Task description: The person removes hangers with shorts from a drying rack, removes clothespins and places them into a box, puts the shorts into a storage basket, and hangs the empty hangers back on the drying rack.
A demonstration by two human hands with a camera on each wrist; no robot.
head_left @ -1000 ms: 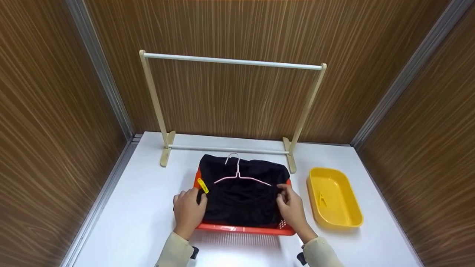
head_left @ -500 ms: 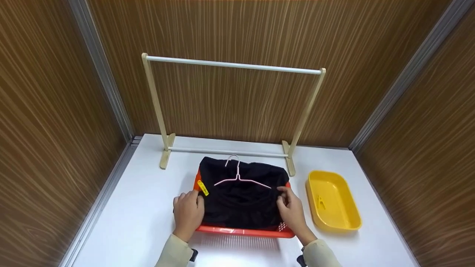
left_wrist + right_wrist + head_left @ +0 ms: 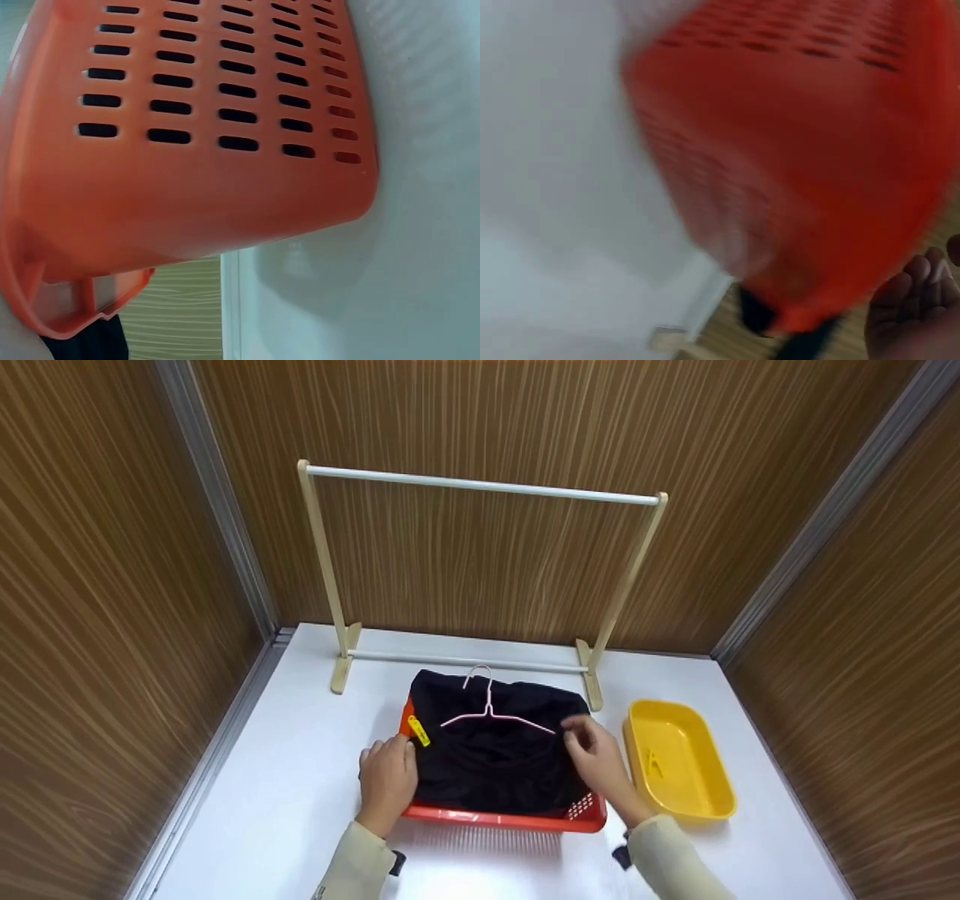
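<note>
Red basket [image 3: 502,819] mid-surface [image 3: 285,765], well in from left and right edges. Broad strip of surface on its left; narrower gap to yellow tray [image 3: 690,784], near the right edge. Rack [image 3: 480,485] along the back edge, just behind basket. Left hand [image 3: 388,778] curled over basket's left rim. Right hand [image 3: 602,757] fingers bent, beside right end of hanger [image 3: 490,709]; cannot tell if it pinches black cloth [image 3: 487,784] in basket. Count: one each, plus two yellow clips: rim clip [image 3: 419,731], tray clip [image 3: 654,763].
</note>
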